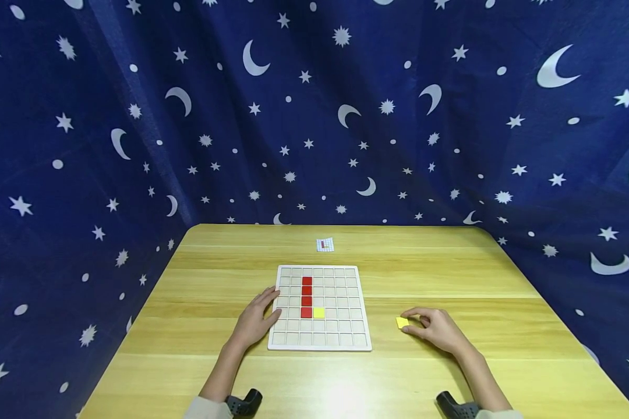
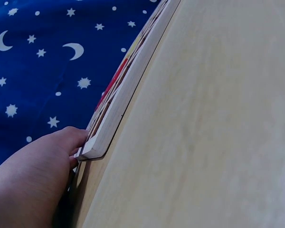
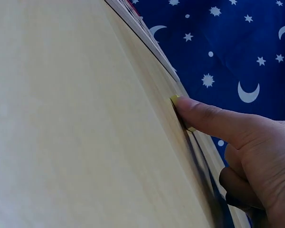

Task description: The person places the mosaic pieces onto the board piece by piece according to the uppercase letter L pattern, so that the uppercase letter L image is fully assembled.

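Observation:
A white gridded board (image 1: 346, 327) lies on the table. Several red square tiles (image 1: 306, 291) form a column in its cells, and one yellow tile (image 1: 319, 313) sits right beside the lowest red one. At the board's left edge, my left hand (image 1: 253, 322) rests with extended fingers and thumb touching the rim; the left wrist view shows the thumb (image 2: 73, 137) at the board's corner. To the right of the board, my right hand (image 1: 437, 330) pinches a loose yellow tile (image 1: 401, 322) between thumb and fingers. In the right wrist view the thumb mostly covers that tile (image 3: 175, 99).
A small paper card (image 1: 325, 245) with a printed grid pattern lies behind the board on the wooden table (image 1: 230, 250). A dark blue curtain (image 1: 314, 116) with moons and stars surrounds the table at the back and sides.

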Demonstrator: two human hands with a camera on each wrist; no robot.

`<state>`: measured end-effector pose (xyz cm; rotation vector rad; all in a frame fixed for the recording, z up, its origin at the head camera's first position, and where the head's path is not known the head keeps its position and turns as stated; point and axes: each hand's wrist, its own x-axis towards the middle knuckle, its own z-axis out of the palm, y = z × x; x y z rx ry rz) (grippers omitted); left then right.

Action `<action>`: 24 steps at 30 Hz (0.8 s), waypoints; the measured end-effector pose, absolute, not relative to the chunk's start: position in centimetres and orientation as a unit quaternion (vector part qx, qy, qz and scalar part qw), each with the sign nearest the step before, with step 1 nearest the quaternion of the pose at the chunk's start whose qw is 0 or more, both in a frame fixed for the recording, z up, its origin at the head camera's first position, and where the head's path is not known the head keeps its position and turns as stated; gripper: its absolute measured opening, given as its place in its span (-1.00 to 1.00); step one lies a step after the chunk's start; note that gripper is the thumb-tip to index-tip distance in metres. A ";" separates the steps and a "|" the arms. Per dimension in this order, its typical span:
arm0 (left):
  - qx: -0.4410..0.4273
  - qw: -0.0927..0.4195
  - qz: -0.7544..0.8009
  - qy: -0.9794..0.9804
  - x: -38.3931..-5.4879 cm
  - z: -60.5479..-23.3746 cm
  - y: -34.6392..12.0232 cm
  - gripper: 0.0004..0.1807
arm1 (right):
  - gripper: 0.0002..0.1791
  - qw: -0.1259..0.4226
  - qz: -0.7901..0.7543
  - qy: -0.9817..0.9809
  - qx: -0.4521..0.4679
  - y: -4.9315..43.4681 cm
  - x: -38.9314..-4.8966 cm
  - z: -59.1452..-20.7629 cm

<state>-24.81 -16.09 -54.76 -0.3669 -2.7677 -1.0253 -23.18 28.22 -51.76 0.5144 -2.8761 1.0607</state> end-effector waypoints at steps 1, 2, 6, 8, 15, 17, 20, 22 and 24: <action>-0.123 0.083 -0.344 -0.927 -24.8 -54.7 -16.1 -0.48 | -0.67 0.023 0.337 -0.927 0.162 28.2 -23.2 -51.7; -0.124 0.084 -0.344 -0.927 -24.8 -54.7 -16.1 -0.48 | -0.67 0.028 0.333 -0.929 0.160 28.2 -23.2 -51.7; -0.125 0.085 -0.345 -0.926 -24.8 -54.7 -16.1 -0.48 | -0.64 0.063 0.310 -0.936 0.156 28.1 -23.4 -51.8; -0.125 0.085 -0.346 -0.926 -24.8 -54.7 -16.1 -0.48 | -0.63 0.088 0.302 -0.936 0.159 28.0 -23.6 -51.9; -0.124 0.089 -0.346 -0.926 -24.8 -54.8 -16.1 -0.48 | -0.70 0.183 0.293 -0.916 0.203 26.5 -24.2 -52.8; -0.124 0.089 -0.347 -0.925 -24.8 -54.8 -16.2 -0.48 | -0.70 0.193 0.289 -0.912 0.217 25.7 -24.2 -52.8; -0.124 0.087 -0.349 -0.925 -24.7 -54.8 -16.2 -0.48 | -0.69 0.195 0.286 -0.907 0.238 24.3 -24.4 -52.8; -0.125 0.086 -0.348 -0.925 -24.8 -54.8 -16.2 -0.48 | -0.68 0.192 0.285 -0.905 0.250 23.4 -24.5 -52.8; -0.127 0.086 -0.348 -0.925 -24.8 -54.8 -16.1 -0.48 | -0.68 0.191 0.286 -0.902 0.262 22.5 -24.6 -52.8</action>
